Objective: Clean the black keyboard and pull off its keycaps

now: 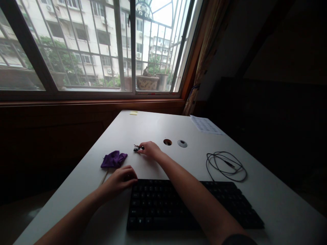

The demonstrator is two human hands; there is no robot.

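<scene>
A black keyboard [155, 204] lies across the near part of the white desk. My left hand [121, 178] is at its upper left corner, fingers loosely curled, a gap showing between them and the thumb, nothing visible in it. The thumb tip appears to touch the keyboard's edge. Beyond the keyboard, my right hand [150, 150] reaches forward, its fingertips closed around a small dark metallic piece [138, 147], too small to name surely. A crumpled purple cloth [113, 159] lies left of both hands. From beneath it a thin pale stick [104, 177] runs towards my left wrist.
A coiled black cable [226, 166] lies behind the keyboard's right side. Near the desk's middle are a round cable hole [167, 142] and its grey cover [182, 143]. Printed paper [206, 125] and a yellow note [133, 113] lie at the far edge, below a window.
</scene>
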